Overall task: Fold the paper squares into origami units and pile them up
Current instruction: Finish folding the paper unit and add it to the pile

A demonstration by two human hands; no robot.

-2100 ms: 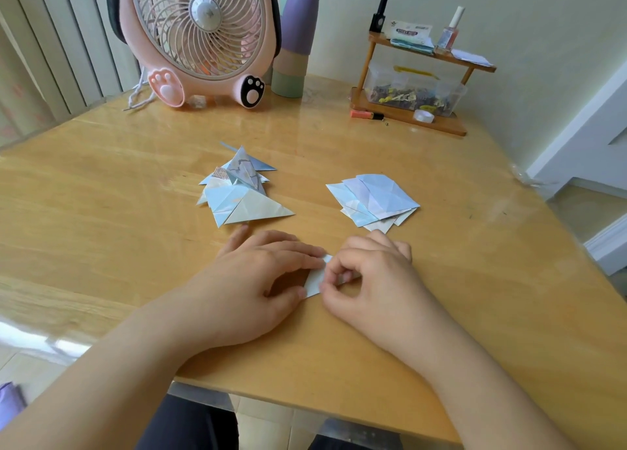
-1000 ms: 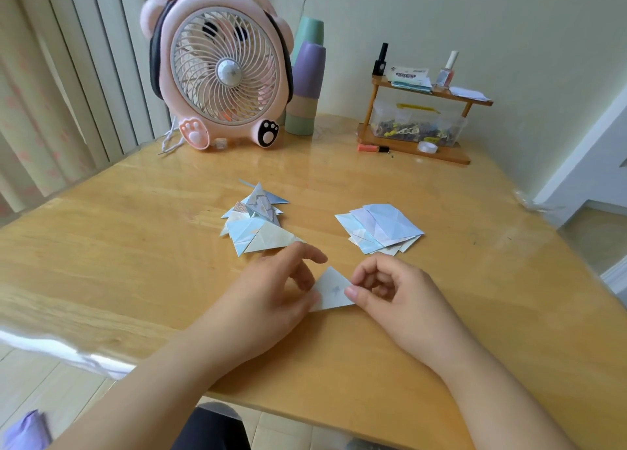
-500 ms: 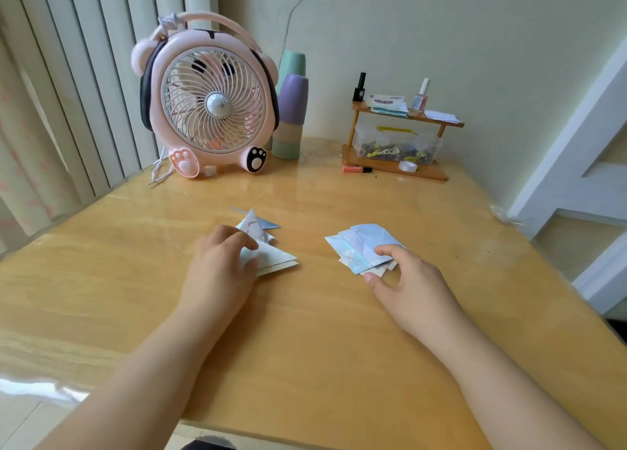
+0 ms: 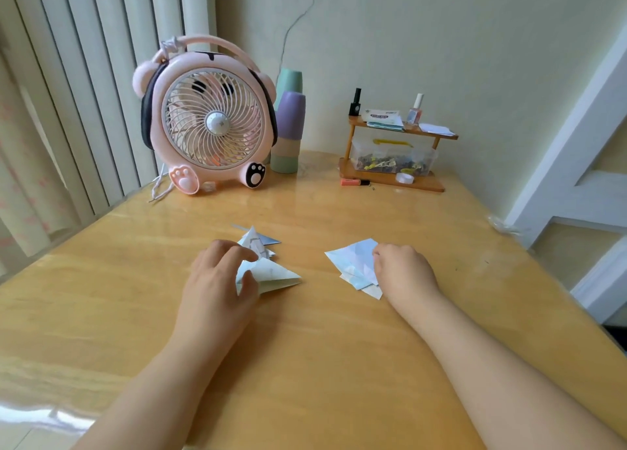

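Left hand point(image 4: 217, 280) rests on the heap of folded pale-blue and white triangular paper units point(image 4: 268, 266) at table centre, thumb and curled fingers pinching the near unit at its left end. That top unit is a flat triangle, long axis running 9 to 3 o'clock, sharp tip pointing to 3 o'clock. Behind it a second unit stands with its tip at 12 o'clock. The exact number of units in the heap cannot be told; at least three show.

Right hand point(image 4: 403, 276) lies on the stack of unfolded pale-blue paper squares point(image 4: 353, 263), at 3 o'clock of the heap and well apart from it. Its fingers are curled over the stack's right edge; whether they grip a sheet cannot be told. Several sheets show, fanned, corners pointing to 9 and 6 o'clock.

Wooden table point(image 4: 305, 348) carries both. At 12 o'clock stand one pink bear-shaped desk fan point(image 4: 210, 124), one column of stacked pastel cups point(image 4: 288, 124) and one small two-tier wooden rack point(image 4: 393, 154).
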